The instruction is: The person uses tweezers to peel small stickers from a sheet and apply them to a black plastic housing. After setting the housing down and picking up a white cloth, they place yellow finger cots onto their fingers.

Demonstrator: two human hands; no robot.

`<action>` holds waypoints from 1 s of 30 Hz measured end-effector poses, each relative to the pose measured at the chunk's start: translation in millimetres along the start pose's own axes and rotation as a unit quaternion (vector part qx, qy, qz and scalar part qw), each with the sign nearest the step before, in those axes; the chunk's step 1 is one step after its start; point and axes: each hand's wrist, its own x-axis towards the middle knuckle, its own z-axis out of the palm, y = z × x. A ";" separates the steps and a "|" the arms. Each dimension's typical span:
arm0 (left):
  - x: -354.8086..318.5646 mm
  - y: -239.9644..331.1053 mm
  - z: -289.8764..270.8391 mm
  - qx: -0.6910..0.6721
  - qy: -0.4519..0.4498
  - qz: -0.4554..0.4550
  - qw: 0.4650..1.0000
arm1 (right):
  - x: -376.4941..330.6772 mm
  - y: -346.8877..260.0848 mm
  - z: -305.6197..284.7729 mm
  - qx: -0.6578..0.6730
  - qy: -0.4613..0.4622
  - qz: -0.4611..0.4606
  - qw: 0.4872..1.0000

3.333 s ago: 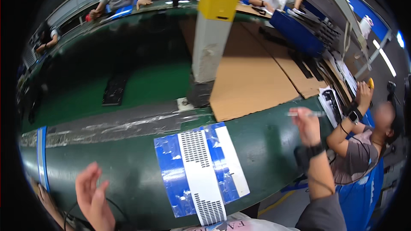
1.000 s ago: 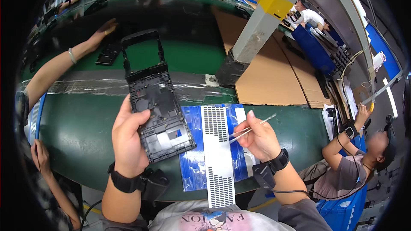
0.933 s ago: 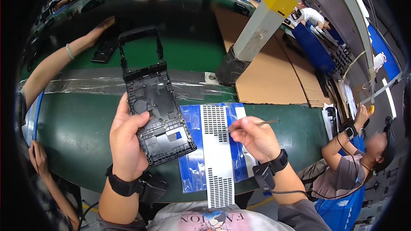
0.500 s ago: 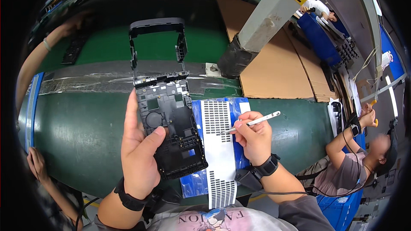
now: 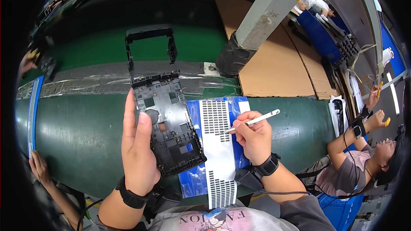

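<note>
Left hand half-curled, supporting frame by its near-left side. Right hand pinches tweezers, tips at sheet between hands. Step, judged: picking a tab; next calls for steady, light lifting.

Green table bearing blue board, brown cardboard

The left hand grips, thumb extended, while the right hand pinches.

Tweezers now over white sheet
</note>
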 end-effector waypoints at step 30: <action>-8.6 -3.5 0.2 -0.179 -0.115 -0.123 0.969 | -36.9 -25.6 58.8 0.088 -0.145 -0.060 0.984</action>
